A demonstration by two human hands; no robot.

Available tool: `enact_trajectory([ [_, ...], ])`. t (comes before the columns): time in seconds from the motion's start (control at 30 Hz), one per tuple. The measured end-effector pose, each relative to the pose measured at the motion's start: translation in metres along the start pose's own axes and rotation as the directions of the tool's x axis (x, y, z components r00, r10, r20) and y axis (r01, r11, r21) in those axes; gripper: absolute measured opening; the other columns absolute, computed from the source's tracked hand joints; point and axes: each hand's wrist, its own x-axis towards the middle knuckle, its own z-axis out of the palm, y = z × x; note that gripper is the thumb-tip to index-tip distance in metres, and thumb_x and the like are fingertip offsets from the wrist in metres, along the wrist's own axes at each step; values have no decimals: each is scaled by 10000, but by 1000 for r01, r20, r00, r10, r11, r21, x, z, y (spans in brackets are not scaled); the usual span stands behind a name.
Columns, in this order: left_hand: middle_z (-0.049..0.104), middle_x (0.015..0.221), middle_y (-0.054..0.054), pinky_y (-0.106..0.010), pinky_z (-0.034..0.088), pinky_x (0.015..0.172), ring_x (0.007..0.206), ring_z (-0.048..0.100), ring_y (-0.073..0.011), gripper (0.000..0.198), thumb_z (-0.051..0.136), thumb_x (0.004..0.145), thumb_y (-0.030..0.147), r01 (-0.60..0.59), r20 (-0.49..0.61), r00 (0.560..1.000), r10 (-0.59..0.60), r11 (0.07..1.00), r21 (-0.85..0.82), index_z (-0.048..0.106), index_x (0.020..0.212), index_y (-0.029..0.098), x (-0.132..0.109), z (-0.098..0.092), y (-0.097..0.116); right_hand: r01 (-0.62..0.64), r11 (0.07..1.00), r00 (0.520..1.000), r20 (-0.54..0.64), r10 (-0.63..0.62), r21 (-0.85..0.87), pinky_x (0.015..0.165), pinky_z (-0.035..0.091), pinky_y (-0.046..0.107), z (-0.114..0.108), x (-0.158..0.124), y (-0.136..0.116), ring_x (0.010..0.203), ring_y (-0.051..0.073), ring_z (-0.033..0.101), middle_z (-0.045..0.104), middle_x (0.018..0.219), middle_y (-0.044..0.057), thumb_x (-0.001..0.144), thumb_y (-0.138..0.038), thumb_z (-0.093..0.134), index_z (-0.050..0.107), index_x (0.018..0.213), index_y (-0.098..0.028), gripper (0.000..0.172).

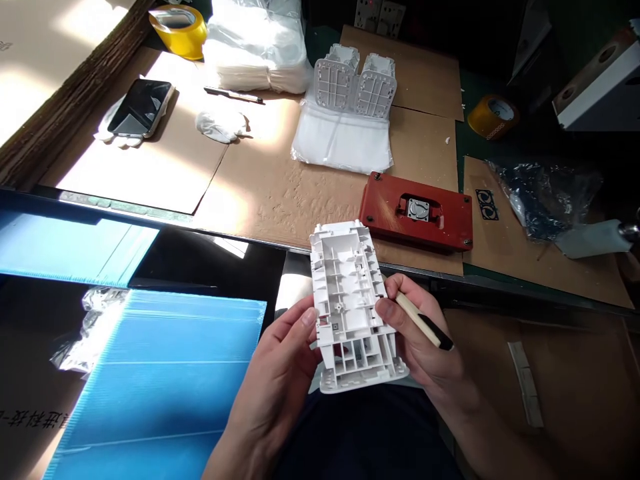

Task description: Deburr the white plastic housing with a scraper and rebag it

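A white ribbed plastic housing (345, 287) is held up in front of me, its hollow inner side toward the camera and its broad end plate toward my body. Along its left edge, my left hand (285, 360) grips it with the thumb on top. At the right edge, my right hand (420, 333) pinches the housing between thumb and fingers. That same hand also carries a cream-handled tool with a black end (417, 318), lying across the fingers; its working tip is hidden beside the housing. Beyond the housing lies a red fixture block (385, 207) with a small silver piece (419, 210) in its recess.
Two similar white housings (355, 83) stand on a stack of clear bags (345, 137). Tape rolls (493, 117), a phone (141, 107), a pen (233, 95) and a white bottle (595, 239) lie around the cardboard-covered table. Blue corrugated sheet (175, 373) is at my left.
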Motion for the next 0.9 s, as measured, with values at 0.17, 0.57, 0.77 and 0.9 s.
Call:
enact_trajectory([
  [0.17, 620, 1343, -186, -387, 545, 975, 1161, 641, -297, 718, 855, 823, 371, 17, 21, 1000, -17, 1000, -22, 562, 1430, 122, 0, -1, -1, 13, 1000, 999, 52, -13, 6, 636, 359, 213, -4, -4, -1, 713, 69, 393, 415, 836, 7, 914, -357, 777, 378, 990, -159, 453],
  [0.57, 694, 1212, -110, -381, 516, 1029, 1152, 647, -264, 455, 811, 852, 261, -1, 69, 998, 6, 997, -72, 705, 1285, 174, -2, -4, -3, 56, 998, 991, 120, -56, 9, 657, 376, 203, -6, -6, -2, 749, 74, 395, 423, 852, 16, 959, -288, 725, 395, 1009, -167, 355],
  [0.77, 676, 1255, -120, -367, 513, 1038, 1209, 619, -278, 515, 853, 809, 288, 0, 65, 998, 5, 997, -74, 699, 1282, 156, -3, -8, -6, 67, 998, 987, 147, -66, -4, 668, 377, 213, -8, -8, -1, 771, 91, 394, 423, 881, 22, 955, -266, 718, 401, 1047, -188, 339],
  [0.9, 638, 1356, -80, -278, 518, 1014, 1193, 635, -192, 417, 784, 900, 306, -51, 58, 997, 52, 999, -11, 690, 1291, 197, -3, -10, -10, 62, 998, 984, 168, -56, -30, 683, 343, 242, -11, -9, -2, 774, 99, 378, 402, 915, 27, 951, -314, 725, 361, 1056, -196, 397],
])
